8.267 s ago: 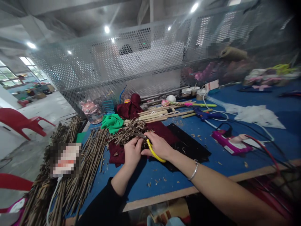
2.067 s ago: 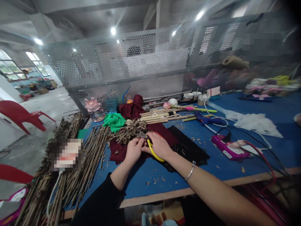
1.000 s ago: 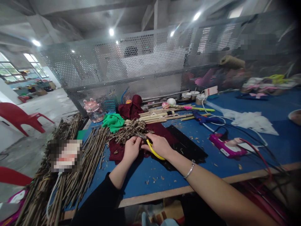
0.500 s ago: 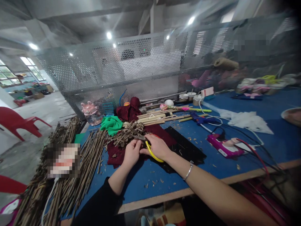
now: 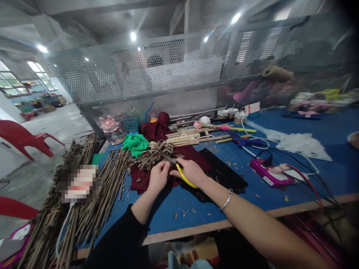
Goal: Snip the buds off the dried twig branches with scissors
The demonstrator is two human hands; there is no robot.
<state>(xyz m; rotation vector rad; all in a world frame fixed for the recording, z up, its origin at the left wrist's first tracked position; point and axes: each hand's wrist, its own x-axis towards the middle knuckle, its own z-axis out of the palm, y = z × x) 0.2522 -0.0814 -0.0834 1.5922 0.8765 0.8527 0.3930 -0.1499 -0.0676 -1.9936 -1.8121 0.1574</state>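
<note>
My right hand (image 5: 190, 173) is closed around yellow-handled scissors (image 5: 185, 178), whose metal blades point away from me, up and to the left. Beside the blades, my left hand (image 5: 159, 175) is closed with fingertips pinched together; what they hold, if anything, is too small to make out. Just beyond both hands lies a heap of dried, twiggy plant pieces (image 5: 153, 156). It rests on a dark red cloth (image 5: 137, 182). A black sheet (image 5: 224, 178) lies to the right of that cloth, with small dry scraps scattered around.
Long dry stems (image 5: 105, 186) cover the table's left side. A green cloth (image 5: 135, 145), a pink-lidded jar (image 5: 111, 130) and bamboo sticks (image 5: 185, 139) lie farther back. On the right are a blue glue gun (image 5: 243, 140), a purple power strip (image 5: 270, 173), and cables.
My view has shifted slightly, so the scene sits a little farther right. The scissor blades lie at a steeper slant near my left fingertips. Both hands keep nearly the same place over the cloth.
</note>
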